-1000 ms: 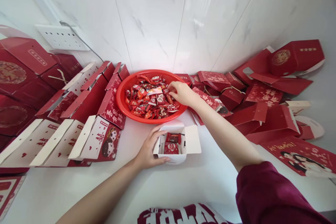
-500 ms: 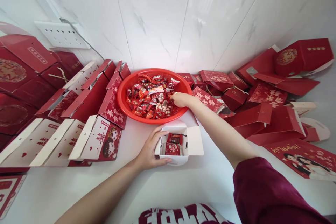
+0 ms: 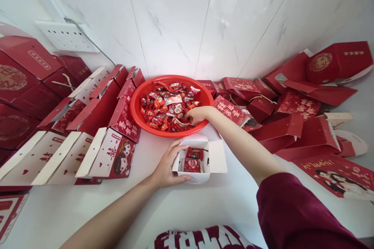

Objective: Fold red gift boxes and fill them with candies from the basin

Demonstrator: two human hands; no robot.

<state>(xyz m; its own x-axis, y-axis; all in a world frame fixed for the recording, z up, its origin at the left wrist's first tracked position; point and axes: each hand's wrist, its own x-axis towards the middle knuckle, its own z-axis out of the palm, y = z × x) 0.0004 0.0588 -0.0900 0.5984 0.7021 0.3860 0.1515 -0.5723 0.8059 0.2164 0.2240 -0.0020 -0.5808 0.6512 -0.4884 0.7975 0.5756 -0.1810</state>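
Note:
An open white box (image 3: 198, 177) rests on the white table with its flap folded out to the right. Red-wrapped candies (image 3: 192, 165) lie inside it. My left hand (image 3: 170, 165) grips the box from its left side, thumb along the near edge and fingers on the far edge. Behind the box is a red basket (image 3: 137, 118) full of wrapped candies (image 3: 163, 105). My right hand (image 3: 197, 115) reaches over the basket's right rim, its fingers bent down among the candies; the fingertips and anything in them are hidden.
Rows of red and white boxes (image 3: 99, 155) stand at the left, with larger red boxes (image 3: 17, 74) beyond. Many red boxes (image 3: 309, 136) are piled at the right. A socket panel (image 3: 67, 37) with a cable is on the tiled wall.
My right hand has shifted slightly left and nearer to me within the basket, its fingers lower among the candies. My left hand still holds the box in the same place.

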